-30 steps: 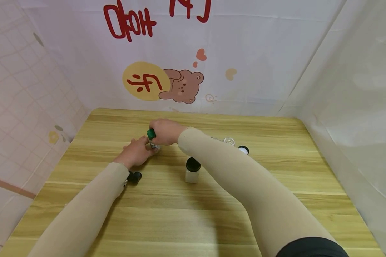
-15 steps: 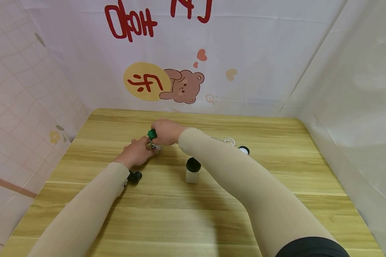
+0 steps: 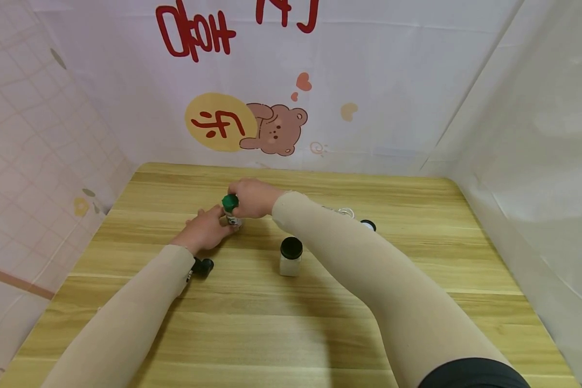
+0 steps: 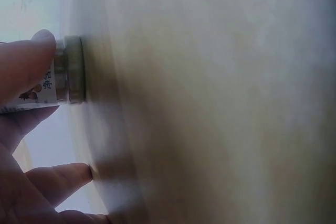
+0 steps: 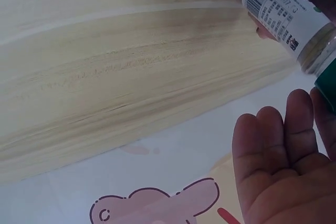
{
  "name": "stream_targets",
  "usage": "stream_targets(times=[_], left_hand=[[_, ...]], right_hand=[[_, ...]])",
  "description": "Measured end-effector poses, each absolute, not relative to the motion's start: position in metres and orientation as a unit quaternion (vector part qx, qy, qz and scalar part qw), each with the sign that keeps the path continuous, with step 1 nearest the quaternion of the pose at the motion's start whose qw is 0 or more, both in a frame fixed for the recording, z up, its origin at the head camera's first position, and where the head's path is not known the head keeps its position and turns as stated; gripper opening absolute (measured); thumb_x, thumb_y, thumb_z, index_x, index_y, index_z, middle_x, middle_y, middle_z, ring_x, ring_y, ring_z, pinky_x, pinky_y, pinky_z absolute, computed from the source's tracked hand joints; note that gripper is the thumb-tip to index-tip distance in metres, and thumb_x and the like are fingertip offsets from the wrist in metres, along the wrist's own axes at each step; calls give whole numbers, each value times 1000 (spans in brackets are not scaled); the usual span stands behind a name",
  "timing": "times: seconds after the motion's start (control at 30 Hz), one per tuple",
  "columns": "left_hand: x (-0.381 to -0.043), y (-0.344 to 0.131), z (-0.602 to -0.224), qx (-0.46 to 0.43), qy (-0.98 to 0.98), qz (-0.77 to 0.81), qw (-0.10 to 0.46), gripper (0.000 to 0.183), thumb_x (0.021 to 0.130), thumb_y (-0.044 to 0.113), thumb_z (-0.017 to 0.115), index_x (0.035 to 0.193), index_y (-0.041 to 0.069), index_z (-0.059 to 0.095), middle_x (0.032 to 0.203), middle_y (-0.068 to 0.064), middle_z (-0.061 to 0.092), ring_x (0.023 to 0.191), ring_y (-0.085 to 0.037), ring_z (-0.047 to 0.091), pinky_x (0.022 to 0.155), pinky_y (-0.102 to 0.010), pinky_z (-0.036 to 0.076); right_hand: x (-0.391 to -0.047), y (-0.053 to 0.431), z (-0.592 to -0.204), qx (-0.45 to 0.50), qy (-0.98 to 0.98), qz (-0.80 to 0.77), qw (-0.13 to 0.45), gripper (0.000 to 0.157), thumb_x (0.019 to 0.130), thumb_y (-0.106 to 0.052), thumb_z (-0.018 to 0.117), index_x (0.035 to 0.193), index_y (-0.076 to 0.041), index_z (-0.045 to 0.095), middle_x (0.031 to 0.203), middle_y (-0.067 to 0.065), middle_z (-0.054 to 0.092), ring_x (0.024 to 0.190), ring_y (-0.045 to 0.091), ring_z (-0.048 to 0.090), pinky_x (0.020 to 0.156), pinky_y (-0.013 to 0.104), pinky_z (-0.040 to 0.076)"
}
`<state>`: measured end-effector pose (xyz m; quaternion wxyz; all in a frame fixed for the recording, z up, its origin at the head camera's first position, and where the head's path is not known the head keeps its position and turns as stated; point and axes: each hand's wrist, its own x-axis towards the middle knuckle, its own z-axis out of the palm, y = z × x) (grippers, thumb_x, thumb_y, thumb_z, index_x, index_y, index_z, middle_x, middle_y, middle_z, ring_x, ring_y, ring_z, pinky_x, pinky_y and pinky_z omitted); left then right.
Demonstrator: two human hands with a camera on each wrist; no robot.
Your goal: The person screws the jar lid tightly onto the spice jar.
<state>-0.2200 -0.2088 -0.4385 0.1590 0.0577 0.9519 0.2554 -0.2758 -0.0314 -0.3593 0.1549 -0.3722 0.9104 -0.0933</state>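
Observation:
A small clear spice jar (image 3: 233,220) with a printed label stands at the left of the table. My left hand (image 3: 205,231) holds its body low down, thumb and a finger on either side; the left wrist view shows the base (image 4: 75,69) close to the tabletop. The barcode side of the label (image 5: 286,17) faces the right wrist camera. From above, my right hand (image 3: 256,198) pinches the green cap (image 3: 230,202) on the jar's top. Its other fingers (image 5: 249,142) reach out past the cap.
A squat jar with a black lid (image 3: 291,249) stands mid-table, beside the right forearm. Farther right are white loops (image 3: 345,213) and a small round white thing with a black rim (image 3: 368,225), both partly behind that sleeve. A printed cloth (image 3: 393,108) hangs behind the table.
My right hand has shifted very slightly to the right with the green cap, and more of the cap's top shows. The left hand keeps its place on the spice jar.

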Motion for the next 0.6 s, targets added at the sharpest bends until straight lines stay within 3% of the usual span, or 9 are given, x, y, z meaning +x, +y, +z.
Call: stream_targets(times=[0.17,0.4,0.6], left_hand=[[-220,-209,-438,58,951,256,161,70,107,46,59,166,20,33,173,-23,23,148,-73,3,108,-92,4],[-220,-209,-438,61,950,261,160,67,107,45,59,165,21,36,173,-24,24,148,-73,3,107,-93,3],[-221,-209,-438,62,949,263,160,67,107,45,59,165,22,37,173,-19,25,147,-74,2,106,-94,3]], right_hand=[[-275,-31,-359,-368,912,-97,155,35,103,-32,69,128,-9,64,113,1,69,97,13,65,88,24,56],[-274,-30,-358,-366,911,-102,159,47,102,-34,69,142,-10,58,127,3,68,106,13,65,96,26,56],[-276,-30,-359,-371,910,-102,158,38,103,-33,68,133,-10,62,119,1,69,102,13,65,93,25,56]])
